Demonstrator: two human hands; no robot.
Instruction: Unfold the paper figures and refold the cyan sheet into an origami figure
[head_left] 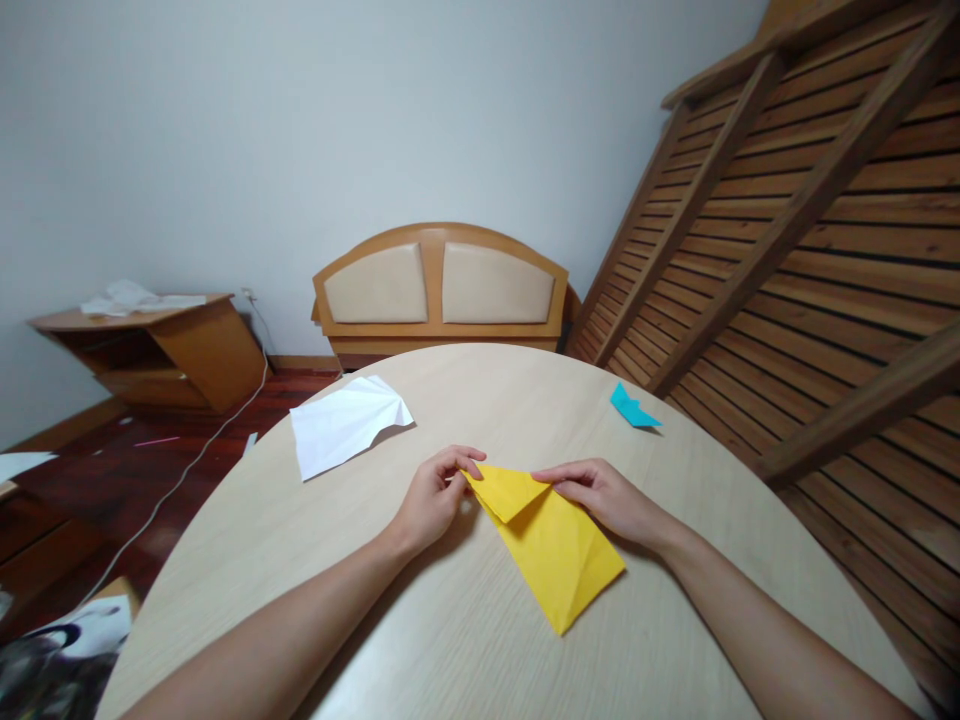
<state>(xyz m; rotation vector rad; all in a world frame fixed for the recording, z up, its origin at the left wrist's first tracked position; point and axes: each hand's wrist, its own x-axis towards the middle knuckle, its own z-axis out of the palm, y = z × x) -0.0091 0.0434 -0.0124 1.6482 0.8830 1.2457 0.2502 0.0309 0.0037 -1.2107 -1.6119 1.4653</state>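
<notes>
I have one view only, from the head, so nothing is shared with a second camera; it looks forward and down across the table [660, 440], close enough that both forearms run in from the bottom edge; the left hand [435, 495] and right hand [607, 497] sit just below centre, on the yellow paper [559, 555]; the far rim of the table curves through the middle; beyond it the lens takes in the wall [300, 130], a headboard [442, 285] and slats [825, 260] leaning at right; straight lines bow toward the edges.
</notes>
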